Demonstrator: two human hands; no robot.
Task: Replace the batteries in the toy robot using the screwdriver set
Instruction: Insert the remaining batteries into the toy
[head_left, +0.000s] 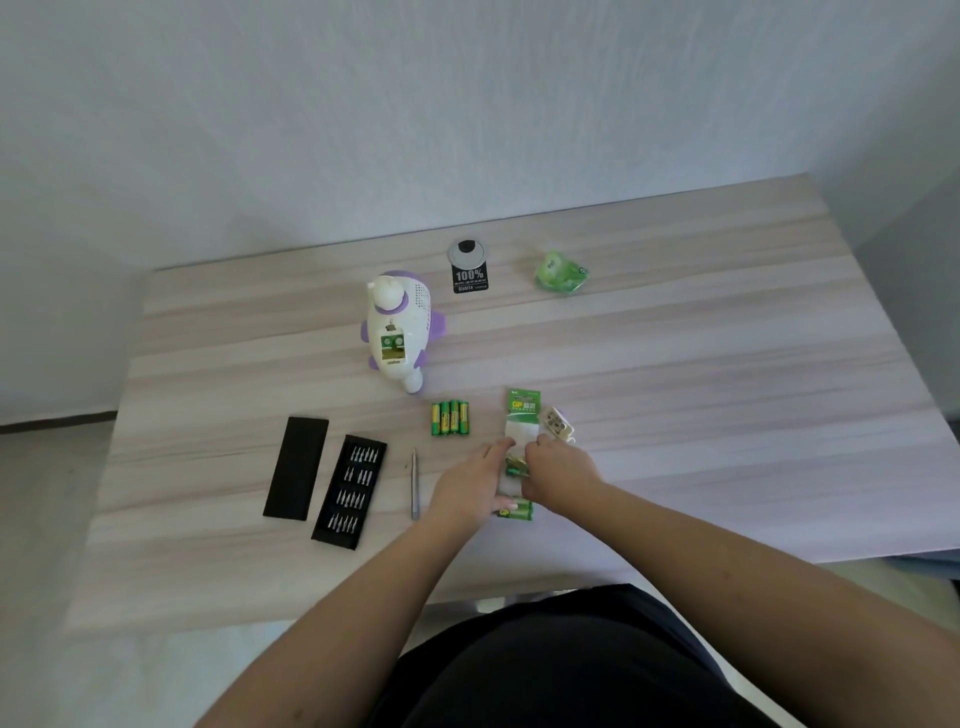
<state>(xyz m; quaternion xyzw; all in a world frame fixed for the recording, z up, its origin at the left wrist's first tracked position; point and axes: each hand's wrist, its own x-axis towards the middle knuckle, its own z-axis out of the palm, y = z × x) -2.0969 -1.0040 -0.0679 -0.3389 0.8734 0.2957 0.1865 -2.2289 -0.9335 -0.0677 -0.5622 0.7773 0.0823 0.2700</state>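
Both hands, left (475, 480) and right (558, 467), pinch the battery pack (522, 415) near the bench's (727, 364) front edge; thin card bends, so grip near the cells.

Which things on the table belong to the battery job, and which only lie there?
Job: toy robot, loose batteries, battery pack held by left hand and right hand, battery cover, screwdriver, bit tray, case lid.
Lying about: green wrapper, black label.
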